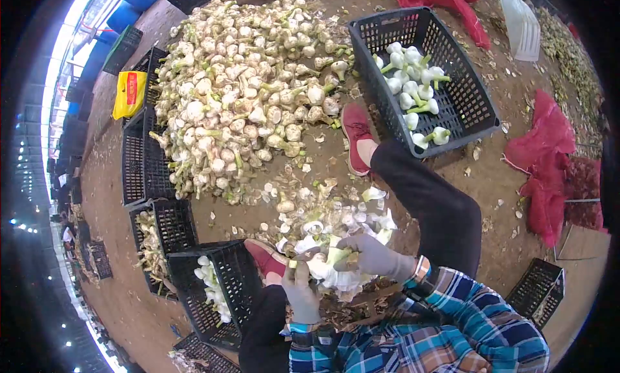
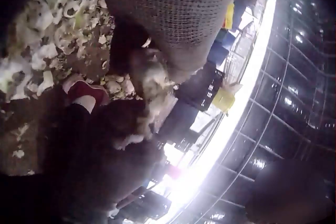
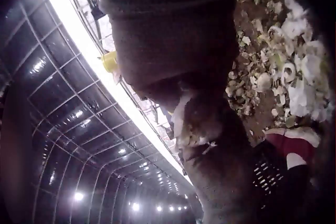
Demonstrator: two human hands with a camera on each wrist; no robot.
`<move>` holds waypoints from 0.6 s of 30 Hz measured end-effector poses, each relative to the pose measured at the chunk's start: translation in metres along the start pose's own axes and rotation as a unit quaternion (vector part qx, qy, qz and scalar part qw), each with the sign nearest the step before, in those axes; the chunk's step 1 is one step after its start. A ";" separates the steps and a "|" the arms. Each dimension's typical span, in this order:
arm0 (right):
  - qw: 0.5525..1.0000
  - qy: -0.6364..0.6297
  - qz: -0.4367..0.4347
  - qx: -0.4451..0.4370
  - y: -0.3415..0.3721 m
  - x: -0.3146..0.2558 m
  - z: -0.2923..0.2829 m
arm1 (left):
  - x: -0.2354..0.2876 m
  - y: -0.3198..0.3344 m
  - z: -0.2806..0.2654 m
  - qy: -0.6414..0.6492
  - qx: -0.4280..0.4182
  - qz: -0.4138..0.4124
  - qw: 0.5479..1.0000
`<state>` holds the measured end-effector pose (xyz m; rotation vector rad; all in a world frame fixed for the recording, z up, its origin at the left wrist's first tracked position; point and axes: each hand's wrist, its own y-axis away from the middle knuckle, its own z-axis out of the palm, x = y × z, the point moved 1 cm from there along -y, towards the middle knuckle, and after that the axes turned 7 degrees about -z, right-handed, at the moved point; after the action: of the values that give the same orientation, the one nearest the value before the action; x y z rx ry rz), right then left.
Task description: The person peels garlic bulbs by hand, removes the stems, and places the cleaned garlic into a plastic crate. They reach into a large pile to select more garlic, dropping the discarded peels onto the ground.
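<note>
In the head view my gloved left hand [image 1: 301, 295] grips a garlic bulb [image 1: 318, 268] low between my knees. My gloved right hand [image 1: 382, 255] comes in from the right, fingers and thumb curled round the pale green stalk [image 1: 337, 254] beside that bulb. White garlic peelings [image 1: 345, 279] hang and lie just under both hands. The left wrist view has the grey glove [image 2: 173, 19] over a dim, blurred part of the garlic [image 2: 152, 79]. From the right wrist the garlic [image 3: 197, 124] shows dark between gloved fingers.
A heap of untrimmed garlic [image 1: 239, 102] spreads ahead. One black crate [image 1: 475, 102] with cleaned bulbs stands at the right, another crate [image 1: 242, 276] by my left leg. More crates [image 1: 134, 156] line the left. Red net bags [image 1: 542, 147] lie at the right.
</note>
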<state>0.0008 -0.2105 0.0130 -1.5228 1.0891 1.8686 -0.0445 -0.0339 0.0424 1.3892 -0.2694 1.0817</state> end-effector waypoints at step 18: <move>0.892 0.306 -0.113 -0.313 0.037 0.065 0.032 | 0.071 -0.010 -0.126 0.428 0.039 0.220 0.876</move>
<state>-0.0629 -0.2115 -0.0379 -2.6053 0.4834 1.6865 -0.0538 0.1098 0.0571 0.8015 0.1266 1.9967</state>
